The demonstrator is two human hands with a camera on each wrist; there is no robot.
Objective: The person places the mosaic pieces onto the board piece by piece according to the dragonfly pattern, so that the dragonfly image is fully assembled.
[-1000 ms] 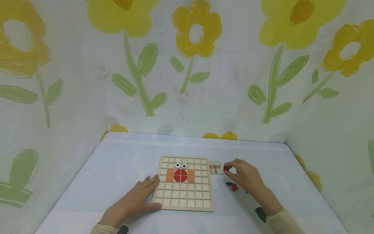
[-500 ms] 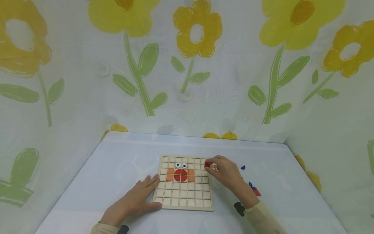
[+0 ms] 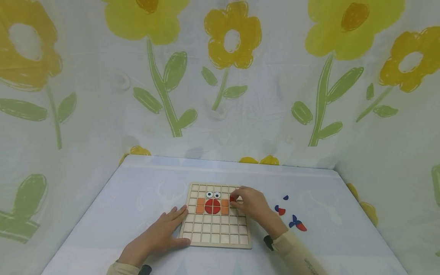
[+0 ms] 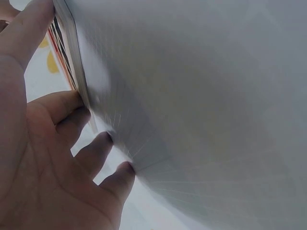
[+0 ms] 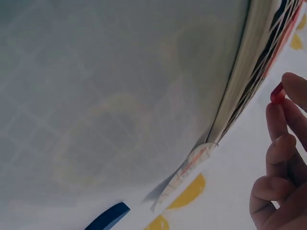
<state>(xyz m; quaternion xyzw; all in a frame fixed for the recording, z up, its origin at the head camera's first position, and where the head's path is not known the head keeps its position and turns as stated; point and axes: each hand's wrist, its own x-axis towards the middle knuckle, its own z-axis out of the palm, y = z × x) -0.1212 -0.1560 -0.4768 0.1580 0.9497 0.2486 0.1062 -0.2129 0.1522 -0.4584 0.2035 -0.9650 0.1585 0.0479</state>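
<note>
"What did we have in hand?"

"A red piece (image 3: 232, 199), pinched between the thumb and fingertips of our right hand (image 3: 254, 206). It was at the right part of the board (image 3: 215, 228), just beside the orange tiles (image 3: 225, 206). We couldn't tell whether it touched the board."

"And our left hand (image 3: 161, 235)?"

"Fingers straight and spread, tips against the board's left edge, thumb by its near left corner. It gripped nothing; we took it to be steadying the board."

"Which step were we on, then?"

"Placing pieces, we judged. The eyes (image 3: 213, 195) and red circle (image 3: 212, 206) already sat in the board's upper middle, with orange on both sides of the circle."

"What did the next move call for?"

"Probably lining the piece up with a square, turning it to fit, then easing the pinch. The card (image 5: 189, 167), close beside the board, seemed worth checking first. More pieces (image 3: 282, 211), blue and red, lay on the table (image 3: 148, 183) right of the board."
</note>
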